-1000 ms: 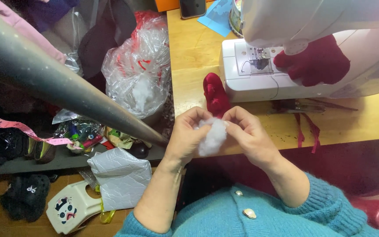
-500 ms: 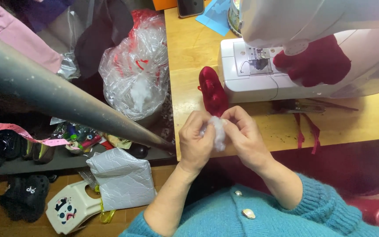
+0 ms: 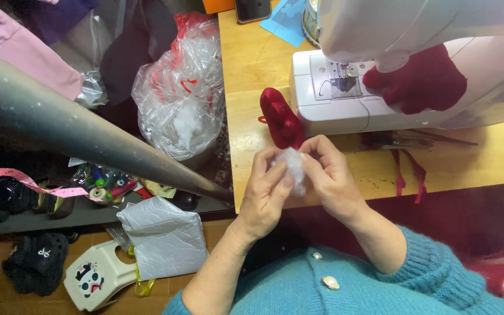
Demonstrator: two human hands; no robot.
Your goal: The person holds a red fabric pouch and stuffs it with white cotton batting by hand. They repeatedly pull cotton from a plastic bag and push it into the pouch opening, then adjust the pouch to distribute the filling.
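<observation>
Left hand [image 3: 266, 195] and right hand [image 3: 331, 175] meet over the tabletop [image 3: 252, 87] edge, each grip pinched shut on one white stuffing tuft [image 3: 291, 169] between the fingertips; just beyond lies a red fabric piece [image 3: 280, 116], then the white sewing machine [image 3: 380, 93]

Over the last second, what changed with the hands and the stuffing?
Both hands, left hand and right hand, drew closer together, squeezing the white stuffing from a loose tuft into a narrower wad. Nothing was let go. The red fabric piece and sewing machine stayed put.
</observation>
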